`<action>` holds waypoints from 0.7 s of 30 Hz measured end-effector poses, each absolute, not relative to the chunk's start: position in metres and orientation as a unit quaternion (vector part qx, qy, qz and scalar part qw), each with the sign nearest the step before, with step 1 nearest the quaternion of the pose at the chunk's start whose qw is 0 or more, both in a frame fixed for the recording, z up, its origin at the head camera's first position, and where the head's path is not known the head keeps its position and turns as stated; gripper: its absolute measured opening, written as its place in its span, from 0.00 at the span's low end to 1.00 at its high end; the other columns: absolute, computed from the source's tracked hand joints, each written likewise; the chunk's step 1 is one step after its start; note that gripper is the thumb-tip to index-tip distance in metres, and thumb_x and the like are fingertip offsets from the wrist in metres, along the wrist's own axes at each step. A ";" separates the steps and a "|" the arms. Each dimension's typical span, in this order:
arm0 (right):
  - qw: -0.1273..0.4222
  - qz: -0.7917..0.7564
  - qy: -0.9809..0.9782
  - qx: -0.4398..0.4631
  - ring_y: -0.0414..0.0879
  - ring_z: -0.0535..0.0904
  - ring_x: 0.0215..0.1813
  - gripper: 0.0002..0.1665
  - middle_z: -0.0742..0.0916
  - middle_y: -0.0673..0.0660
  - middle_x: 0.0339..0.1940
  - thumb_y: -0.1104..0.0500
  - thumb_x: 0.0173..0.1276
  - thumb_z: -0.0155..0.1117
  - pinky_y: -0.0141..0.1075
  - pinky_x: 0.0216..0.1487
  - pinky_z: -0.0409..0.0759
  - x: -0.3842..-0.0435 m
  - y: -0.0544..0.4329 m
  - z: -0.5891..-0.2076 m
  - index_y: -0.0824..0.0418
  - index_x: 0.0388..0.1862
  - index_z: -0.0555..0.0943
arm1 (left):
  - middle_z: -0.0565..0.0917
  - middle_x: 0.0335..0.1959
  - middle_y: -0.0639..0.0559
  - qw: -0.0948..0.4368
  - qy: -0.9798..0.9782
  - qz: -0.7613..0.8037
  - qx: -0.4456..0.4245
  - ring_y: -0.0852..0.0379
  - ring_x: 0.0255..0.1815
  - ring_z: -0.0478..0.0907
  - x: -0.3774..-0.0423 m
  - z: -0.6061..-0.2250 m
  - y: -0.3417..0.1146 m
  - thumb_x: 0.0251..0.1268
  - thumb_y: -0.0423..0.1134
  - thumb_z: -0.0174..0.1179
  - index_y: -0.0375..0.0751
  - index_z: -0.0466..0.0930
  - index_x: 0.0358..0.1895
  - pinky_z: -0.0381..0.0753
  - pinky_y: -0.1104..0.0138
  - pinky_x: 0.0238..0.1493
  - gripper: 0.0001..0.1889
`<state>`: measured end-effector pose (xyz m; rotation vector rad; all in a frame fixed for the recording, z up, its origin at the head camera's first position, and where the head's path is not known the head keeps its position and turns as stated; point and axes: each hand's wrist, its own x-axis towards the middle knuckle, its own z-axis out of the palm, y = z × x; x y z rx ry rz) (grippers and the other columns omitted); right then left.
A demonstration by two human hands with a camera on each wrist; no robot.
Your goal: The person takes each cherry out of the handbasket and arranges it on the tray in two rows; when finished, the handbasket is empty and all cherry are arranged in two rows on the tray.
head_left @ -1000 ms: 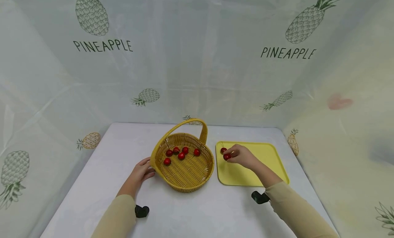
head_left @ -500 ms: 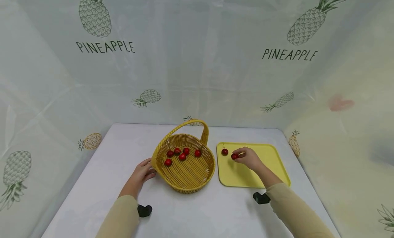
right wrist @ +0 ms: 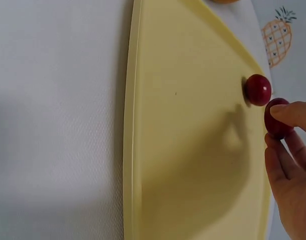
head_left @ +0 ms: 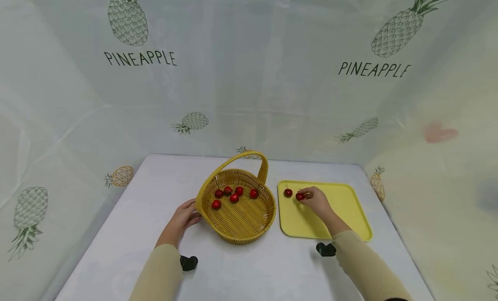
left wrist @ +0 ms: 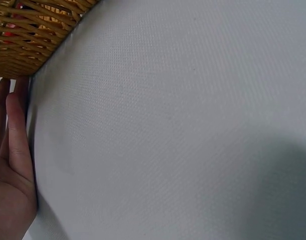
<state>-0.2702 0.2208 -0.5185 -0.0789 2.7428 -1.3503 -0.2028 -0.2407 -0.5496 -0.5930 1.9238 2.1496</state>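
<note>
My right hand [head_left: 317, 201] pinches a dark red cherry [head_left: 300, 196] between thumb and fingers, over the left part of a yellow tray [head_left: 327, 223]. Just left of it, a second cherry [head_left: 288, 192] with a thin stem lies on the tray. In the right wrist view the held cherry [right wrist: 278, 119] appears beside the lying cherry [right wrist: 258, 90]. A yellow wicker basket [head_left: 243, 223] with a tall handle holds several red cherries [head_left: 234, 197]. At its left side my left hand [head_left: 183, 219] rests on the table, straight fingertips right at the basket wall [left wrist: 37, 37].
Basket and tray stand close together on a white table [head_left: 249, 270], a narrow gap between them. The basket's handle [head_left: 233, 158] arches up over its back left rim. Behind the table hangs a pale curtain [head_left: 249, 76] printed with pineapples.
My right hand has carried its cherry slightly right, away from the cherry lying on the tray, then stayed near there. The left hand keeps its place at the basket. The head view has shifted slightly.
</note>
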 end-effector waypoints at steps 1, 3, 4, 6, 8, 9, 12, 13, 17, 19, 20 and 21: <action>0.039 -0.439 0.897 -0.027 0.58 0.77 0.48 0.16 0.80 0.66 0.49 0.69 0.59 0.71 0.39 0.39 0.78 -0.271 0.221 -0.520 0.68 0.48 0.84 | 0.84 0.44 0.52 0.100 0.650 0.726 -0.200 0.58 0.40 0.82 -0.203 -0.550 -0.241 0.65 0.49 0.64 0.39 0.70 0.68 0.81 0.64 0.43 0.31; 0.037 -0.436 0.898 -0.029 0.58 0.76 0.48 0.16 0.80 0.66 0.49 0.69 0.59 0.71 0.40 0.40 0.78 -0.273 0.221 -0.522 0.68 0.48 0.84 | 0.83 0.44 0.52 0.102 0.651 0.725 -0.198 0.57 0.40 0.82 -0.203 -0.550 -0.241 0.66 0.50 0.64 0.39 0.69 0.68 0.81 0.64 0.44 0.31; 0.036 -0.436 0.899 -0.028 0.59 0.76 0.48 0.16 0.80 0.66 0.49 0.69 0.59 0.71 0.40 0.40 0.78 -0.274 0.221 -0.523 0.68 0.48 0.84 | 0.83 0.44 0.52 0.101 0.650 0.726 -0.200 0.57 0.40 0.82 -0.203 -0.550 -0.241 0.66 0.49 0.64 0.39 0.70 0.68 0.81 0.63 0.44 0.31; 0.033 -0.431 0.901 -0.032 0.60 0.76 0.49 0.16 0.80 0.67 0.50 0.70 0.59 0.71 0.41 0.42 0.78 -0.276 0.221 -0.527 0.69 0.48 0.84 | 0.83 0.45 0.52 0.100 0.651 0.725 -0.201 0.57 0.40 0.82 -0.203 -0.550 -0.241 0.66 0.49 0.63 0.39 0.70 0.68 0.81 0.62 0.44 0.31; 0.033 -0.428 0.903 -0.029 0.60 0.76 0.50 0.16 0.79 0.66 0.50 0.70 0.60 0.70 0.43 0.44 0.78 -0.278 0.221 -0.530 0.68 0.48 0.84 | 0.83 0.46 0.51 0.102 0.653 0.723 -0.199 0.57 0.41 0.82 -0.203 -0.550 -0.241 0.66 0.49 0.63 0.39 0.69 0.69 0.81 0.62 0.46 0.31; 0.033 -0.429 0.903 -0.026 0.61 0.76 0.52 0.16 0.79 0.66 0.51 0.71 0.60 0.70 0.44 0.45 0.78 -0.279 0.221 -0.531 0.68 0.48 0.84 | 0.83 0.46 0.50 0.102 0.654 0.722 -0.198 0.57 0.41 0.82 -0.202 -0.550 -0.241 0.66 0.49 0.63 0.38 0.69 0.69 0.81 0.62 0.46 0.31; 0.031 -0.434 0.900 -0.025 0.62 0.75 0.53 0.15 0.79 0.67 0.53 0.71 0.60 0.69 0.47 0.47 0.78 -0.280 0.220 -0.532 0.68 0.48 0.84 | 0.83 0.47 0.49 0.100 0.654 0.721 -0.204 0.56 0.41 0.82 -0.203 -0.550 -0.240 0.65 0.50 0.64 0.39 0.70 0.68 0.81 0.62 0.46 0.32; 0.031 -0.437 0.899 -0.024 0.62 0.75 0.54 0.15 0.79 0.67 0.53 0.72 0.60 0.68 0.47 0.47 0.78 -0.280 0.220 -0.532 0.67 0.48 0.84 | 0.83 0.48 0.49 0.101 0.656 0.720 -0.203 0.57 0.42 0.82 -0.203 -0.550 -0.240 0.65 0.51 0.64 0.39 0.70 0.68 0.81 0.62 0.46 0.32; 0.024 -0.440 0.897 -0.031 0.61 0.75 0.50 0.15 0.79 0.67 0.50 0.72 0.60 0.68 0.43 0.43 0.78 -0.281 0.221 -0.531 0.67 0.47 0.84 | 0.83 0.47 0.50 0.099 0.654 0.721 -0.206 0.56 0.42 0.82 -0.204 -0.551 -0.241 0.65 0.51 0.64 0.40 0.71 0.67 0.81 0.63 0.45 0.31; 0.026 -0.440 0.897 -0.032 0.60 0.75 0.49 0.15 0.79 0.67 0.49 0.73 0.60 0.68 0.42 0.42 0.78 -0.282 0.221 -0.532 0.68 0.47 0.84 | 0.83 0.47 0.50 0.099 0.655 0.721 -0.204 0.56 0.42 0.82 -0.205 -0.553 -0.242 0.64 0.51 0.64 0.40 0.71 0.67 0.81 0.63 0.45 0.31; 0.028 -0.441 0.897 -0.030 0.60 0.76 0.49 0.15 0.79 0.67 0.50 0.73 0.60 0.68 0.42 0.42 0.78 -0.283 0.220 -0.532 0.68 0.48 0.83 | 0.83 0.47 0.50 0.098 0.654 0.721 -0.205 0.56 0.42 0.82 -0.206 -0.553 -0.242 0.64 0.51 0.64 0.40 0.71 0.67 0.81 0.62 0.45 0.31; 0.030 -0.441 0.897 -0.030 0.61 0.76 0.50 0.16 0.79 0.68 0.51 0.73 0.61 0.67 0.42 0.42 0.79 -0.285 0.220 -0.533 0.69 0.48 0.83 | 0.83 0.47 0.50 0.098 0.654 0.721 -0.205 0.56 0.42 0.82 -0.206 -0.554 -0.242 0.64 0.51 0.65 0.40 0.71 0.67 0.81 0.62 0.45 0.31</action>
